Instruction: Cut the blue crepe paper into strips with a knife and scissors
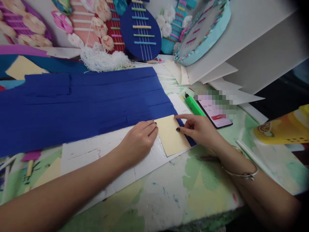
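Note:
A pale yellow rectangular piece of paper (172, 137) lies across the right end of a dark blue crepe paper sheet (101, 100) and a white board (116, 141). My left hand (142, 140) rests on the board, its fingers pressed together and their tips holding the yellow paper's left edge. At the opposite side, my right hand (195, 129) holds the yellow paper's right edge. Its index finger reaches the top corner, the thumb sits lower on the edge, and the other fingers are curled in. A bracelet (241, 175) circles the right wrist.
A green utility knife (194, 104) and a phone (213, 111) lie beyond my right hand. Decorated paper instrument shapes, including a blue one (141, 32), lean at the back beside white shredded strands (103, 58). A yellow package (282, 127) is at the right.

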Demonstrator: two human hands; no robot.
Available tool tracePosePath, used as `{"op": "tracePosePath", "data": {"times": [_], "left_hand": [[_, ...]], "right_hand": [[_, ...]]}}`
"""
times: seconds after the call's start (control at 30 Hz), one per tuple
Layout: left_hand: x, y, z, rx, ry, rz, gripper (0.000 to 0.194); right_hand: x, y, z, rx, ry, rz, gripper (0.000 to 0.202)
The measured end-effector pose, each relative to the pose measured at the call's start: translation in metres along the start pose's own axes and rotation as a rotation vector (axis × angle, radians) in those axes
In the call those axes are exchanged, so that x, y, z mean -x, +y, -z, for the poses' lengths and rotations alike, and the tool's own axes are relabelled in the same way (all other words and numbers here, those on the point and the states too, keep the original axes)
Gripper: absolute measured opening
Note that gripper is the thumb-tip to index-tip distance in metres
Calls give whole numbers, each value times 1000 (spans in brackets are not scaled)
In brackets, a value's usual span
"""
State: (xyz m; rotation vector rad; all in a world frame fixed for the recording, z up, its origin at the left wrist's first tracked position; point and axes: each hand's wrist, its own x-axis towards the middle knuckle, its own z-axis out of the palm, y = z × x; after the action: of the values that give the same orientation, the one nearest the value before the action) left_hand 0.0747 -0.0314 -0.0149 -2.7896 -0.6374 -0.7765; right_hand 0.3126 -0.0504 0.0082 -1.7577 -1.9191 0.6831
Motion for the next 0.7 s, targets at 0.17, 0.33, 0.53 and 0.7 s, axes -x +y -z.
{"op": "tracePosePath", "data": {"times": [0.17, 0.33, 0.53, 0.7], "left_hand": [[-2, 5, 4, -45, -66, 15, 28], [-2, 12, 9, 82, 12, -17, 21], [0, 17, 10, 179, -54, -32, 34], [2, 16, 9, 181, -101, -3, 49]], "right_hand": [[0, 5, -2, 14, -13, 1, 36], [-1, 6, -2, 15, -21, -7, 37], [-1, 2, 0, 2, -28, -24, 38], [-1, 4, -1, -45, -26, -34, 38]]}}
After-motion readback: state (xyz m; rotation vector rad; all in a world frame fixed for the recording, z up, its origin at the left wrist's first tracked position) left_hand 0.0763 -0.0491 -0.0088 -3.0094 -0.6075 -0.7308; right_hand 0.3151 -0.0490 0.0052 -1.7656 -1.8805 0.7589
